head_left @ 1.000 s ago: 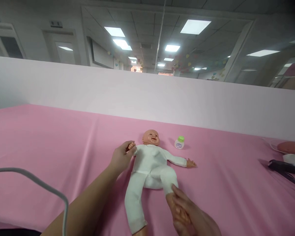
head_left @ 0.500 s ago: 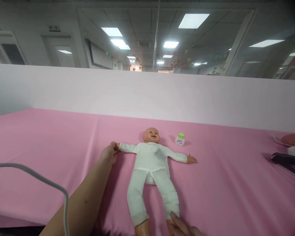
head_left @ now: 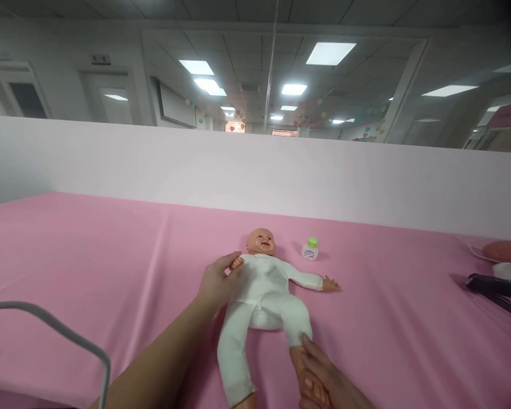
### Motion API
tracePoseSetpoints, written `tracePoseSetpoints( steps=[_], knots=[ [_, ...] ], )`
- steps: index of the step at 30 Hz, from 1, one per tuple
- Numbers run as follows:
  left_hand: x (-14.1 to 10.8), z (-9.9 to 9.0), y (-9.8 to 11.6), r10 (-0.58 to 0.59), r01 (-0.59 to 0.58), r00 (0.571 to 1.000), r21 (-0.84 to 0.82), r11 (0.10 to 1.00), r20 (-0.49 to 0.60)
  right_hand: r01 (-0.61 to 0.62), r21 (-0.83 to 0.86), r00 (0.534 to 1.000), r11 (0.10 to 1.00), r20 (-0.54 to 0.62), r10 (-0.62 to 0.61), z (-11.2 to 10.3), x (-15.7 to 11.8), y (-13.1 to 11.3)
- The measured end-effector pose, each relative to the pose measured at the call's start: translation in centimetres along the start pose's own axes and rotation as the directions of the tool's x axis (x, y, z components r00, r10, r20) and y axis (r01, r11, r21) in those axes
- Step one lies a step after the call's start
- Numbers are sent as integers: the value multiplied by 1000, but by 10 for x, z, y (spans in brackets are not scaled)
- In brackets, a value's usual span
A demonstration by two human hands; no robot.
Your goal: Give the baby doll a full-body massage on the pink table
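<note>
On its back on the pink sheet lies a baby doll [head_left: 262, 287] in a white cloth suit, head toward the far wall. My left hand [head_left: 219, 282] is closed around the doll's hand on the left side, near its shoulder; that arm is bent and mostly hidden. Lower down, my right hand [head_left: 323, 372] grips the doll's foot on the right side, with fingers along the ankle and the toes showing. That leg is bent at the knee. The doll's other arm stretches out to the right, its hand [head_left: 331, 283] resting on the sheet. The other leg lies straight.
A small bottle with a green cap [head_left: 310, 249] stands right of the doll's head. At the right edge are a black strap-like item [head_left: 496, 286] and a pinkish-brown object [head_left: 506, 250]. A grey cable [head_left: 55, 324] curves across the lower left. A low white wall [head_left: 255, 170] runs behind.
My left hand has brought the doll's outstretched arm inward to its chest. My right hand has pushed the doll's leg up, bending the knee. The view has tilted slightly upward.
</note>
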State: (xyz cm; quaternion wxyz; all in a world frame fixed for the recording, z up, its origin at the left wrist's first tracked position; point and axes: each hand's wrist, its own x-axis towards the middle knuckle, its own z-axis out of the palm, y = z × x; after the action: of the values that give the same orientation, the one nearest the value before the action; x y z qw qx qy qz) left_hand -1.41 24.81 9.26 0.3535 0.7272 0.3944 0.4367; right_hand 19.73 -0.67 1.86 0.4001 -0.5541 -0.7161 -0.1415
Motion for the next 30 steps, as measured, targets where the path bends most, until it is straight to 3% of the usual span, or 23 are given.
tracePoseSetpoints(
  steps=[2,6,13,18,22,26,30],
  knots=[
    [-5,4,2,115,-129,988,136,982,104,-92,3,993,996,-76,92,-3,17,-15],
    [-7,3,3,243,-320,928,269,908,283,-121,57,991,991,-48,123,-9,53,-31],
    [-7,1,5,270,-386,882,267,883,386,-247,157,969,956,52,242,-3,78,-26],
    [-8,4,2,309,-377,895,173,910,322,-300,227,952,927,139,274,11,79,-24],
    [-8,3,1,264,-338,909,201,919,321,-304,218,951,927,132,281,7,76,-27],
    [-4,-5,5,169,-207,958,153,966,230,-250,197,968,948,73,241,-7,62,-31],
    [5,-18,3,25,-28,998,46,999,62,-184,150,982,971,-16,189,-12,34,-19]
  ],
)
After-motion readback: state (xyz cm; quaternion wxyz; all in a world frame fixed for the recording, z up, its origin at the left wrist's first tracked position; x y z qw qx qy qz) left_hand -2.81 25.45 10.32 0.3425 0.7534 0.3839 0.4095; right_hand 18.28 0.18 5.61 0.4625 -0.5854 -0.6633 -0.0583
